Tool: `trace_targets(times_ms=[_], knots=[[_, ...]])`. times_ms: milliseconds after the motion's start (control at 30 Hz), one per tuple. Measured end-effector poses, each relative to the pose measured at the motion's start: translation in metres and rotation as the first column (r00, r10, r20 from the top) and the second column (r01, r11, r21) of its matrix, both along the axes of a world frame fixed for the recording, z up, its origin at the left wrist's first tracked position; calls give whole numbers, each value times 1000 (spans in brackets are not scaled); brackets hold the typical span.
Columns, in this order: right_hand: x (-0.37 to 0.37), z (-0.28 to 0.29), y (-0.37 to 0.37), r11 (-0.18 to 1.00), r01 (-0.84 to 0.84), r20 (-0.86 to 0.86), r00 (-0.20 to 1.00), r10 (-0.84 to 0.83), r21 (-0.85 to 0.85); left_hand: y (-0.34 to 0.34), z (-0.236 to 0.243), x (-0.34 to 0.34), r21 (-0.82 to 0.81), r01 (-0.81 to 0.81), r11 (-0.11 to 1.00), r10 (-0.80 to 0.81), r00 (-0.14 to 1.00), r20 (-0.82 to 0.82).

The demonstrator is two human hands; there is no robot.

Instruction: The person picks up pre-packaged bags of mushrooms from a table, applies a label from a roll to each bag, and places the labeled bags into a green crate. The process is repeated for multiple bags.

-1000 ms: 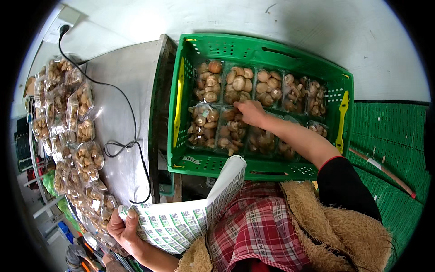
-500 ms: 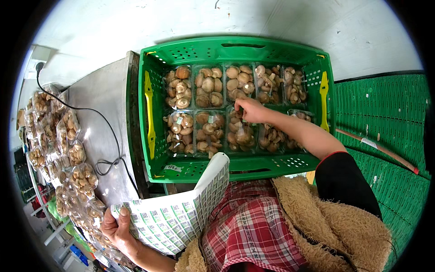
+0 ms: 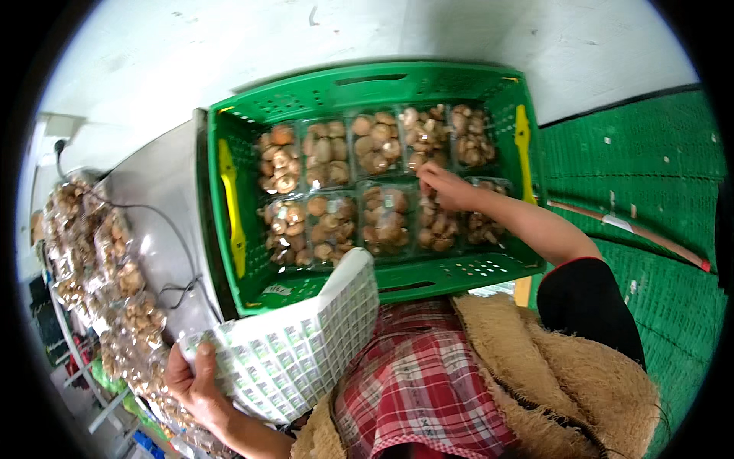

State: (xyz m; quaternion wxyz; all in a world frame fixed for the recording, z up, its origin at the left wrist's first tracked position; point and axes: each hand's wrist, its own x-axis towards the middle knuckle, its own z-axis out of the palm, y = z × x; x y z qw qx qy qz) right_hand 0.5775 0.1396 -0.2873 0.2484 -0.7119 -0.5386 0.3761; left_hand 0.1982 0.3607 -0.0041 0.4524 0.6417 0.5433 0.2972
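My left hand (image 3: 197, 381) grips the left edge of a sheet of small printed stickers (image 3: 283, 356), which bends upward at its right end. Inside a green plastic crate (image 3: 397, 287), clear-wrapped packs of brown mushrooms sit in two rows. My right hand (image 3: 447, 187) reaches in from the right, fingers pinched together over the near-row mushroom pack (image 3: 437, 229) that is second from the right. Whatever the fingertips hold, if anything, is too small to make out. Just left of that hand lies another mushroom pack (image 3: 386, 218).
Many more wrapped mushroom packs (image 3: 126, 275) are heaped to the left beside a metal tabletop (image 3: 157, 199), where a black cable (image 3: 172, 229) runs. Yellow handles (image 3: 524, 153) mark the crate's ends. At right are green crate panels (image 3: 650, 168) and a wooden stick (image 3: 634, 233).
My right hand has shifted right, from the middle near-row pack to the one beside it. The view has turned slightly, and my left hand still holds the sticker sheet.
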Motion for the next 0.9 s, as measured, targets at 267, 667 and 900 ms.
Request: trace_targets(times_ms=[267, 667, 900], knots=[[-80, 178, 94, 783, 158, -186, 981, -55, 601, -3, 21, 36, 119, 270, 955, -274, 962, 15], [-157, 246, 135, 596, 27, -241, 928, 283, 803, -22, 37, 35, 400, 587, 704, -498, 810, -311], [-170, 254, 137, 502, -50, -24, 990, 139, 863, -30, 37, 39, 420, 573, 704, -425, 814, -397]])
